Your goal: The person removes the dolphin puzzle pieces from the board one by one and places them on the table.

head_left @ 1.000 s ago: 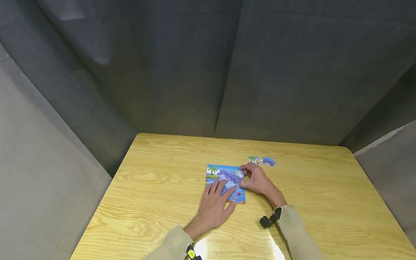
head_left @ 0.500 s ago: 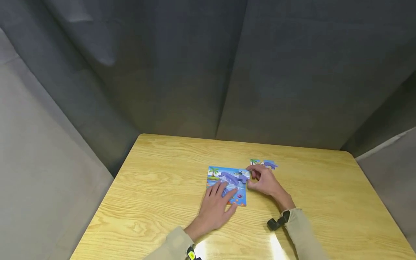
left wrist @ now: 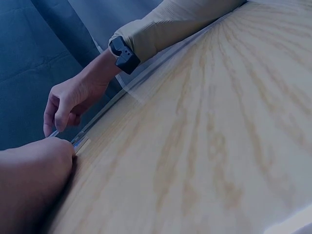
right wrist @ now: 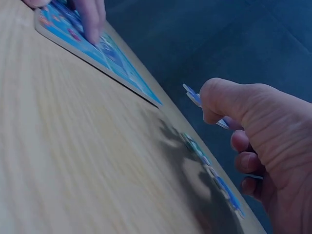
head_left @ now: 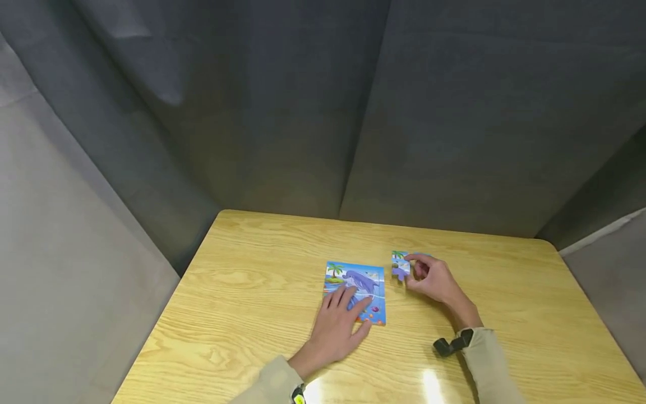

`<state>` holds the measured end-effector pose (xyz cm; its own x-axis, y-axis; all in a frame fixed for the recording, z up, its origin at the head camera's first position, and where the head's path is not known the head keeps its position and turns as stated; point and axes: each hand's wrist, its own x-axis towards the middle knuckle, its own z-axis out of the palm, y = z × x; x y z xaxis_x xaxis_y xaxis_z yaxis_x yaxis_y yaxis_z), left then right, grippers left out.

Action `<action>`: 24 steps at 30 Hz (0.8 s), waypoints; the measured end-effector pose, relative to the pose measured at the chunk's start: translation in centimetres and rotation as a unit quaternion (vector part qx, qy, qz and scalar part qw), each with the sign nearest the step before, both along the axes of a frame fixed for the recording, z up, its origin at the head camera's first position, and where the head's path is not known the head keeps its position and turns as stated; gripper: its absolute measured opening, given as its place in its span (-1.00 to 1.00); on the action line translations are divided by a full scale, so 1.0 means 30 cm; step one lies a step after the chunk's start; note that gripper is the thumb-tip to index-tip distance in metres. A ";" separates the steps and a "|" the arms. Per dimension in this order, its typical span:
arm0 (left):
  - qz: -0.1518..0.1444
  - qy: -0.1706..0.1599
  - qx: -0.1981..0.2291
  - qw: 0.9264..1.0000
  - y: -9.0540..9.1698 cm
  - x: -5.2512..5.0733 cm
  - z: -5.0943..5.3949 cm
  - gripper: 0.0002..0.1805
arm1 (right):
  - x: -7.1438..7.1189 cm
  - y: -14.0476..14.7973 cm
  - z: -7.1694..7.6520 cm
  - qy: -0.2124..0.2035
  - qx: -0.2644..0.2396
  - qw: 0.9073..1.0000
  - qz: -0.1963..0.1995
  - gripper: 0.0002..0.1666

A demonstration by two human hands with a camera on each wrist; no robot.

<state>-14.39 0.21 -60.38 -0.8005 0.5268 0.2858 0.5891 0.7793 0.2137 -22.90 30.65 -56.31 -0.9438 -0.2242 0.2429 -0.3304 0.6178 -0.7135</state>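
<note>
Since half a second ago, the right hand point(head_left: 436, 279) has moved away from the upper right corner of a dolphin puzzle board point(head_left: 381, 294), taking a small puzzle piece point(head_left: 401, 270) out to the board's right; the left hand point(head_left: 335, 325) has stayed on the board. The desk point(head_left: 252, 280) beneath the board is yellowish wood with wavy grain and rounded far corners. Beyond the board hangs a dark grey curtain point(head_left: 282, 112) of matte fabric in soft folds. Beige cloth sleeves point(head_left: 489, 359) come in from the near side of the board, with boxy black devices point(head_left: 452, 343) at the wrists. The board is a thin, flat, nearly square slab, glossy blue, printed with a purple dolphin, a palm tree at its upper left and orange dots along its near edge. The left hand lies with fingers spread over its near left part. The right hand pinches the piece between thumb and forefinger, raised above the desk; the piece is white and blue with a rounded purple knob. Loose pieces point(right wrist: 224, 190) lie right of the board, one bearing a palm tree.
</note>
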 end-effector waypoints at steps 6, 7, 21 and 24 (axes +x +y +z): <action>-0.003 0.006 0.007 1.000 0.007 -0.002 -0.001 -0.44 | -0.008 0.066 0.003 0.009 0.003 1.000 -0.009 -0.46; -0.004 0.008 0.008 1.000 0.007 -0.002 -0.001 -0.44 | -0.008 0.076 0.004 0.010 0.007 1.000 -0.009 -0.46; -0.005 0.015 0.004 1.000 0.004 -0.003 0.000 -0.43 | -0.010 0.189 0.015 -0.038 0.023 0.997 -0.062 -0.44; -0.003 0.011 0.003 1.000 0.004 -0.001 0.001 -0.44 | -0.011 0.212 0.015 -0.029 0.028 0.997 -0.064 -0.46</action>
<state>-14.42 0.34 -60.34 -0.7912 0.5294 0.3062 0.5979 0.7746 0.2059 -23.23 37.01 -55.85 -0.9777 -0.1125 0.1776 -0.2053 0.6916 -0.6925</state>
